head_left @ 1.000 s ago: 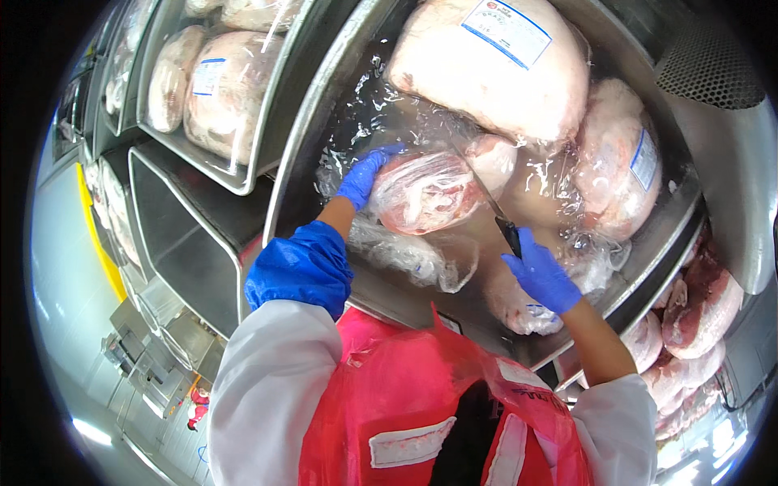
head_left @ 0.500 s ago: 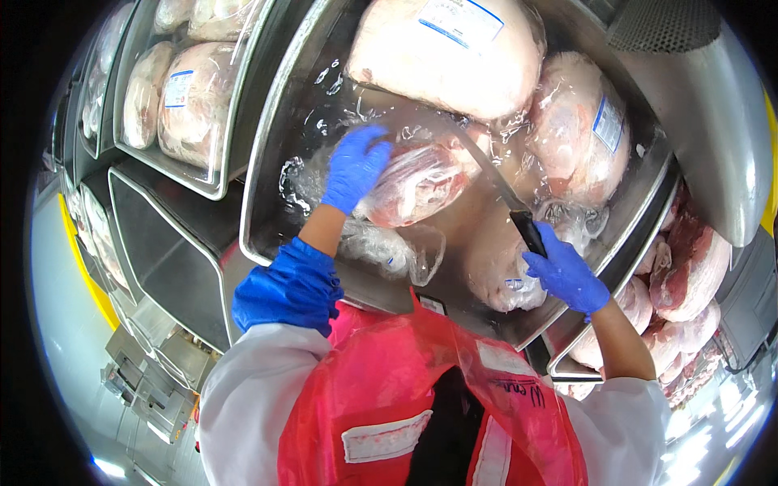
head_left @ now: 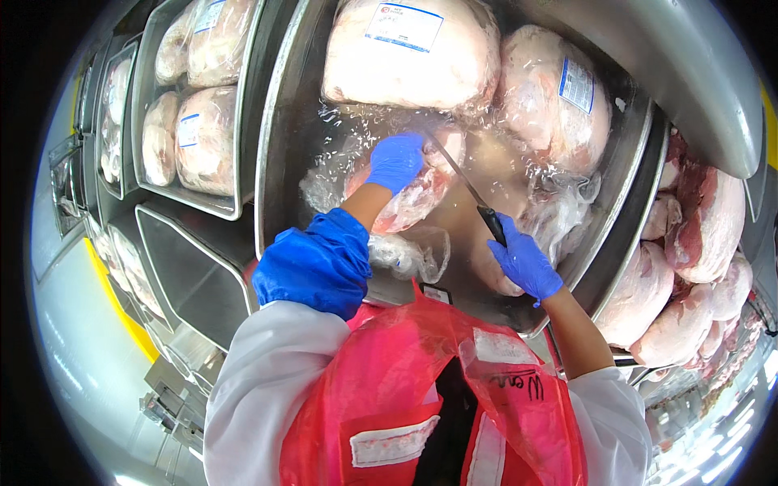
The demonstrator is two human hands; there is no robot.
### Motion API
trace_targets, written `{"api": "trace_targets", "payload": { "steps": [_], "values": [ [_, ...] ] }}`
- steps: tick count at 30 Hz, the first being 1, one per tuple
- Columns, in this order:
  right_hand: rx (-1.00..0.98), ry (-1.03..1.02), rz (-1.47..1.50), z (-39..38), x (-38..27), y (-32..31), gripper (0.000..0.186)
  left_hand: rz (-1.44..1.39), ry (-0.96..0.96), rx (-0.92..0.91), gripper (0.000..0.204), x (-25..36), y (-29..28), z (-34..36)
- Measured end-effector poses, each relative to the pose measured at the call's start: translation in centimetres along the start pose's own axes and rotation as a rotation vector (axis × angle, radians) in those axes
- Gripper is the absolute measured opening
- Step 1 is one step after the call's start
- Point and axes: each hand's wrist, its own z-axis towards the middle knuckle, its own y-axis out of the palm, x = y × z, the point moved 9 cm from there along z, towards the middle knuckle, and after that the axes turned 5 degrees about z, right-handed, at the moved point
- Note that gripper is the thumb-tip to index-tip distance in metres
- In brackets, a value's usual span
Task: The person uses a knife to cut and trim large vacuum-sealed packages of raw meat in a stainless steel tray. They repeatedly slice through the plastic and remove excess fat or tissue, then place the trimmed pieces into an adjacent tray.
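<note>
Blue-gloved right hand clamps black-handled knife beside pink meat chunk; blue-gloved left hand atop, fingers unclear; blue-edged white label beyond.

Blue gloves, white sleeves (blue cover on left), red vest.

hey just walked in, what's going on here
A person in blue gloves is working over a metal tub of meat and cloudy liquid. The left hand rests on a smaller piece of meat, while the right hand grips a knife, its blade angled toward that piece's far end; whether it is cutting isn't clear. Two bigger labelled pieces lie beyond, and loose clear plastic lies on the near side.
</note>
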Motion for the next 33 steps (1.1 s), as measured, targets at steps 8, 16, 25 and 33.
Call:
{"api": "trace_targets", "payload": {
  "steps": [8,16,25,33],
  "values": [
    [0.032,-0.149,0.013,1.5,0.4,1.7,0.045,-0.431,-0.397,0.404,0.034,-13.1,-5.8,-5.3],
    [0.089,-0.078,0.009,-2.8,-1.0,-0.7,0.050,-0.051,0.148,-0.034,0.060,-3.8,2.0,-8.2],
    [1.045,-0.429,-0.249,-13.8,-13.4,-23.4,0.048,0.108,0.194,-0.021,0.058,-3.8,4.7,-11.4],
    [1.105,-0.206,-0.936,-4.6,-7.4,-49.3,0.054,-0.071,-0.011,0.074,0.027,-6.1,-3.2,-12.4]
  ]
}}
